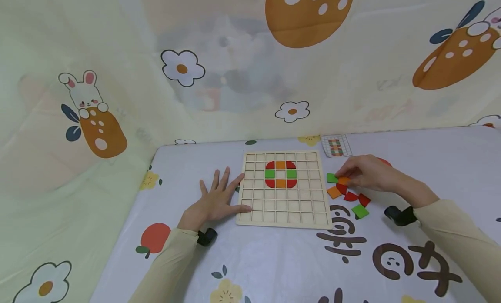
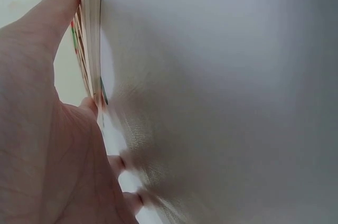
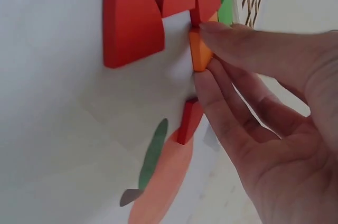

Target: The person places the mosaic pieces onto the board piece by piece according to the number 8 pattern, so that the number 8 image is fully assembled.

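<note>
A square wooden grid board (image 1: 258, 205) lies on the table. Set into it is a ring of red quarter-circles (image 1: 291, 182) at the corners, with orange squares (image 1: 280, 184) above and below and green squares (image 1: 270, 173) at the sides. My left hand (image 1: 213, 205) is spread flat at the board's left edge, thumb lying over the rim. To the right of the board, my right hand (image 1: 369, 172) pinches an orange square tile (image 3: 199, 49) between thumb and fingers, low over the cloth. One red piece (image 3: 191, 121) lies just past those fingertips.
Loose tiles sit right of the board: a green square (image 1: 332, 178), an orange square (image 1: 334, 192), several red quarter-circles (image 1: 364, 200) and another green square (image 1: 360, 211). A printed pattern card (image 1: 344, 140) rests at the back, near the hanging printed curtain (image 1: 235, 124).
</note>
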Action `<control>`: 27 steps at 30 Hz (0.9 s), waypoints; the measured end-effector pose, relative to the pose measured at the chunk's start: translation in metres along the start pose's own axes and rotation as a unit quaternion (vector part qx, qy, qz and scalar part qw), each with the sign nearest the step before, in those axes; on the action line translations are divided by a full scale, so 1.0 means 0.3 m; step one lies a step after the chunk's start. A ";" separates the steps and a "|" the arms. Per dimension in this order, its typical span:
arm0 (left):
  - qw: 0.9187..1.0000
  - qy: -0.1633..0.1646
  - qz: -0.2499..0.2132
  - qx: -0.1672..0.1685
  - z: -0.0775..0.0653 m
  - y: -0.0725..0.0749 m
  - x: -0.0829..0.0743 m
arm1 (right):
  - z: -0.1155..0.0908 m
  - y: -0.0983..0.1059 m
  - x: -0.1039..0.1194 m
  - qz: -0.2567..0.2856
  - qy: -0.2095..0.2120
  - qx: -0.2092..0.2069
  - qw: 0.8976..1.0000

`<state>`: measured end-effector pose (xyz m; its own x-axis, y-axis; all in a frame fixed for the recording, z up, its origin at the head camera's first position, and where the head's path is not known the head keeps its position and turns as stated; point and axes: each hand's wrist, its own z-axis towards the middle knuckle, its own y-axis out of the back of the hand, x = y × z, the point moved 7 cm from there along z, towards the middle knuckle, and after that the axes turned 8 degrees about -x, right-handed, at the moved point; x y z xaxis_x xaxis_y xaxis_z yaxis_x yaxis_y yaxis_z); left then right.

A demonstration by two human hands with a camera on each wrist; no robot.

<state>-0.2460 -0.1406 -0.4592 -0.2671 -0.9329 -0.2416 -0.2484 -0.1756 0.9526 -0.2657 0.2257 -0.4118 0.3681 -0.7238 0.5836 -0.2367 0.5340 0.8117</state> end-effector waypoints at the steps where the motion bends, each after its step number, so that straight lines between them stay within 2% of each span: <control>1: 1.000 0.000 -0.001 0.000 0.000 0.001 0.000 | 0.000 0.002 0.002 0.001 0.001 0.004 1.000; 9: 1.000 0.003 0.002 0.001 0.002 0.000 0.006 | 0.007 0.002 0.006 -0.007 -0.001 0.010 1.000; 18: 1.000 0.005 0.003 0.000 0.005 -0.007 0.006 | 0.013 -0.002 0.005 -0.014 -0.007 -0.018 1.000; 27: 1.000 0.005 0.012 0.002 0.005 -0.006 0.003 | 0.022 -0.011 -0.016 -0.018 -0.055 -0.032 0.998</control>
<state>-0.2471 -0.1407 -0.4615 -0.2631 -0.9403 -0.2159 -0.2448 -0.1514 0.9577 -0.2725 0.2245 -0.4171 0.2738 -0.7844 0.5566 -0.1660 0.5315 0.8307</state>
